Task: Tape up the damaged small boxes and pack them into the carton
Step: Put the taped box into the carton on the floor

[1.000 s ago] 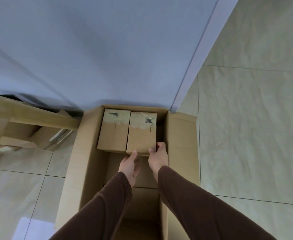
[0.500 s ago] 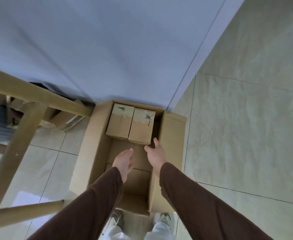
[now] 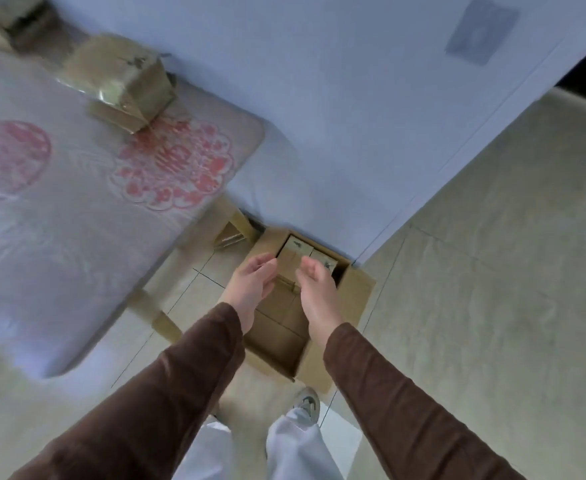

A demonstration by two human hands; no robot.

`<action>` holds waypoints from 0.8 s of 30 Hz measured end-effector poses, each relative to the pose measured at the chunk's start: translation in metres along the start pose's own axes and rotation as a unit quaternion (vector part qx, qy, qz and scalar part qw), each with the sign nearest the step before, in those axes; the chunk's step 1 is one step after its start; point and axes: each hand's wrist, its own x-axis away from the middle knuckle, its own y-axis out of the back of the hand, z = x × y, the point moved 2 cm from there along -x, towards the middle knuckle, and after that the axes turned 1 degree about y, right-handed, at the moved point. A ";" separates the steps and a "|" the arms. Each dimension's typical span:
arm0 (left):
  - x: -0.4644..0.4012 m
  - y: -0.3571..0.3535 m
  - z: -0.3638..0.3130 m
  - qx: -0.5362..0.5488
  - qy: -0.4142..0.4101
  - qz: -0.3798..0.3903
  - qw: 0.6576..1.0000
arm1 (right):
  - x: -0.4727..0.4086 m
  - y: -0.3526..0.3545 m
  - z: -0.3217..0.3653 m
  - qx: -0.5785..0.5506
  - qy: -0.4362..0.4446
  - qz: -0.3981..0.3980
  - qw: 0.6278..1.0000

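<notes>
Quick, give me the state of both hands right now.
Left hand: open, fingers loosely curled, holding nothing, above the carton.
Right hand: open, fingers loosely curled, holding nothing.

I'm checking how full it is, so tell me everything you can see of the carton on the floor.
The carton is plain brown cardboard, open at the top with its flaps folded out, standing on the tiled floor against the pale wall beside the table leg. Two small brown boxes sit side by side at its far end; the near part of its bottom is bare. Both hands hang above it, touching nothing.
</notes>
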 end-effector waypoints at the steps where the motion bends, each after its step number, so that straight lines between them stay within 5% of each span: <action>1: 0.018 0.015 -0.014 0.012 -0.018 -0.005 1.000 | 0.016 -0.012 0.014 -0.002 0.011 0.007 1.000; 11: 0.131 0.227 -0.079 0.168 -0.096 -0.079 0.978 | 0.127 -0.198 0.085 0.038 0.105 0.073 0.991; 18: 0.188 0.427 -0.080 0.199 -0.116 -0.113 0.967 | 0.199 -0.367 0.071 0.048 0.121 0.090 0.987; 24: 0.198 0.526 -0.072 0.255 -0.089 -0.134 0.953 | 0.222 -0.454 0.067 0.054 0.104 0.110 0.987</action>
